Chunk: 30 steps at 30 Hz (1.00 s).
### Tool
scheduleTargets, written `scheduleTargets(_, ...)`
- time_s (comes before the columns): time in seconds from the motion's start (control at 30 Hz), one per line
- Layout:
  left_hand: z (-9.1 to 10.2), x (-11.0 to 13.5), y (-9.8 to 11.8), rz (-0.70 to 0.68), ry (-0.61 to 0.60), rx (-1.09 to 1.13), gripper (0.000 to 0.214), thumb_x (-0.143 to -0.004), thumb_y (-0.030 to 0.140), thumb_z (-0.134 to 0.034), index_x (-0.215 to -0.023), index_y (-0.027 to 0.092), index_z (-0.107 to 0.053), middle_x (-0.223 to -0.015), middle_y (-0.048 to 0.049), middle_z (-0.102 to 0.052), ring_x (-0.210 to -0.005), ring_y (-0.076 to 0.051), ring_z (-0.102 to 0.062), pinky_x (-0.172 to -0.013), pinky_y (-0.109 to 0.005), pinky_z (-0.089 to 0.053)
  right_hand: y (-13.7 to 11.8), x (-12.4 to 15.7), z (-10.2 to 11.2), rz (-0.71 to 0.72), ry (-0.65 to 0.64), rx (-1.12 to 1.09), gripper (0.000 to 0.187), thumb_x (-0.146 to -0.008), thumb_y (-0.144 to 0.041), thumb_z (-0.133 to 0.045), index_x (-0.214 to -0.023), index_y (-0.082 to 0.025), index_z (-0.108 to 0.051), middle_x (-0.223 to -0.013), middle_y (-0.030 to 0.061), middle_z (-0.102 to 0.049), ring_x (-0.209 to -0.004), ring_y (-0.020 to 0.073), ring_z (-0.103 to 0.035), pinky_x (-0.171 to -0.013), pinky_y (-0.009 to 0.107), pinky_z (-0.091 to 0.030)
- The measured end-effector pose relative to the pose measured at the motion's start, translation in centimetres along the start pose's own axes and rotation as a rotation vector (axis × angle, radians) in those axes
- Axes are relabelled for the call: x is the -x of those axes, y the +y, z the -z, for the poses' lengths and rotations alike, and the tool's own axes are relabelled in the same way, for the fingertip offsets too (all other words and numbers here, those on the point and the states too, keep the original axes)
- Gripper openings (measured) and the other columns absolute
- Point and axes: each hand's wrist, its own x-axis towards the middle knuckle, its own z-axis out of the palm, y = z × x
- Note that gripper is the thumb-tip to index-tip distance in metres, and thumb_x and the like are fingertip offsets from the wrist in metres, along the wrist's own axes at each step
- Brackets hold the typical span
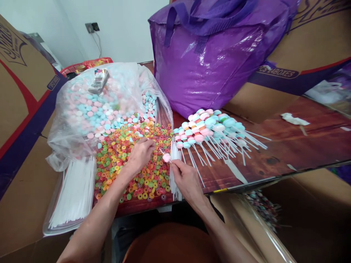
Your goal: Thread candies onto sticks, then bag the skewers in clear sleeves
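Note:
My right hand (188,179) pinches a thin white stick bearing a pink round candy (166,157), with the stick's tip poking out past it. Just left of it, my left hand (141,155) hovers over a spread of colourful ring candies (120,160). Its fingertips are pressed together, and what they hold, if anything, is hidden. Loose white sticks (173,171) lie beside my right hand. To the right, finished candy sticks (211,128) are heaped, with pink, blue and white discs stacked on their ends.
A clear plastic bag (74,95) of pastel discs lies open behind the rings. More white sticks (72,193) fill a bag at the left. A purple bag (214,62) stands at the back, and cardboard boxes (309,62) flank the wooden table (263,164).

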Motion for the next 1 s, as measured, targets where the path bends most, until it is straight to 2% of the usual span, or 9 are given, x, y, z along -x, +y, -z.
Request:
scheduleTargets(0.1, 0.1, 1.5, 0.3, -0.092, 0.010, 0.026, 0.014, -0.090, 0.016, -0.053, -0.088, 0.021, -0.065, -0.088, -0.0047, -0.066, -0.081, -0.019, -0.058, -0.077, -0.031, -0.045, 0.2, 0.0, 0.1, -0.012, -0.004, -0.004, 0.033, -0.095, -0.026, -0.042, -0.079, -0.018, -0.070, -0.056, 0.0005, -0.058, -0.051, 0.0144, -0.049, -0.054, 0.024, -0.033)
scheduleTargets(0.23, -0.3, 3.0, 1.1, -0.217, -0.059, -0.137, 0.016, -0.094, 0.015, -0.048, -0.089, 0.019, -0.063, -0.088, -0.0064, -0.064, -0.085, -0.022, -0.055, -0.080, -0.035, -0.045, 0.2, 0.1, 0.0, -0.012, 0.004, -0.010, 0.033, -0.094, -0.026, -0.042, -0.080, -0.018, -0.070, -0.057, 0.0010, -0.059, -0.051, 0.0145, -0.050, -0.054, 0.024, -0.033)
scheduleTargets(0.33, -0.6, 3.3, 1.3, -0.247, -0.095, -0.257, 0.015, -0.094, 0.014, -0.048, -0.092, 0.018, -0.063, -0.087, -0.0074, -0.063, -0.086, -0.024, -0.053, -0.078, -0.036, -0.046, 0.0, 0.3, 0.0, -0.008, -0.002, -0.034, 0.033, -0.095, -0.027, -0.042, -0.082, -0.017, -0.071, -0.058, 0.0011, -0.060, -0.051, 0.0142, -0.051, -0.054, 0.024, -0.034)
scheduleTargets(0.43, -0.6, 3.4, 1.1, -0.245, -0.105, -0.220, 0.015, -0.093, 0.014, -0.049, -0.092, 0.018, -0.063, -0.086, -0.0069, -0.063, -0.086, -0.024, -0.053, -0.078, -0.037, -0.045, -0.2, 0.4, 0.1, 0.000, 0.000, -0.059, 0.033, -0.095, -0.027, -0.043, -0.083, -0.016, -0.072, -0.058, 0.0010, -0.061, -0.051, 0.0136, -0.050, -0.054, 0.024, -0.034)
scheduleTargets(0.5, -0.4, 3.4, 0.9, -0.198, -0.074, -0.063, 0.013, -0.092, 0.015, -0.052, -0.089, 0.019, -0.063, -0.085, -0.0052, -0.063, -0.083, -0.021, -0.053, -0.079, -0.035, -0.045, -0.4, 0.5, 0.3, 0.006, -0.002, -0.083, 0.033, -0.095, -0.028, -0.044, -0.084, -0.016, -0.072, -0.058, 0.0003, -0.059, -0.050, 0.0130, -0.048, -0.054, 0.024, -0.035)
scheduleTargets(0.6, 0.2, 3.4, 0.6, 0.043, 0.039, 0.381, 0.005, -0.088, 0.023, -0.062, -0.083, 0.020, -0.062, -0.079, -0.0013, -0.062, -0.072, -0.016, -0.054, -0.069, -0.029, -0.045, -0.7, 0.6, 0.3, 0.000, -0.008, -0.190, 0.031, -0.096, -0.029, -0.046, -0.087, -0.016, -0.072, -0.062, 0.0001, -0.061, -0.053, 0.0122, -0.049, -0.055, 0.023, -0.037)
scheduleTargets(0.73, 1.4, 3.4, 0.4, 0.321, 0.165, 0.971, 0.025, -0.074, 0.035, -0.079, -0.079, 0.018, -0.061, -0.074, 0.0008, -0.062, -0.066, -0.011, -0.055, -0.062, -0.024, -0.045, -1.5, 0.7, 0.0, -0.006, -0.035, -0.379, 0.030, -0.096, -0.033, -0.048, -0.090, -0.016, -0.072, -0.063, -0.0011, -0.056, -0.054, 0.0111, -0.046, -0.053, 0.021, -0.038)
scheduleTargets(0.87, 2.4, 3.8, 0.3, 0.411, 0.189, 1.186, 0.033, -0.064, 0.037, -0.086, -0.077, 0.017, -0.063, -0.072, 0.0013, -0.061, -0.064, -0.010, -0.053, -0.060, -0.022, -0.045, -2.8, 0.6, -0.2, 0.038, -0.093, -0.465, 0.030, -0.097, -0.032, -0.049, -0.087, -0.016, -0.071, -0.061, -0.0025, -0.048, -0.053, 0.0103, -0.041, -0.050, 0.021, -0.036)
scheduleTargets(1.0, 2.8, 4.3, 0.3, 0.460, 0.212, 1.259, 0.036, -0.060, 0.036, -0.089, -0.077, 0.017, -0.063, -0.072, 0.0016, -0.061, -0.064, -0.009, -0.054, -0.061, -0.020, -0.045, -3.6, 0.4, -0.3, 0.068, -0.123, -0.490, 0.027, -0.097, -0.029, -0.048, -0.086, -0.016, -0.069, -0.064, -0.0019, -0.050, -0.056, 0.0103, -0.043, -0.052, 0.021, -0.036)
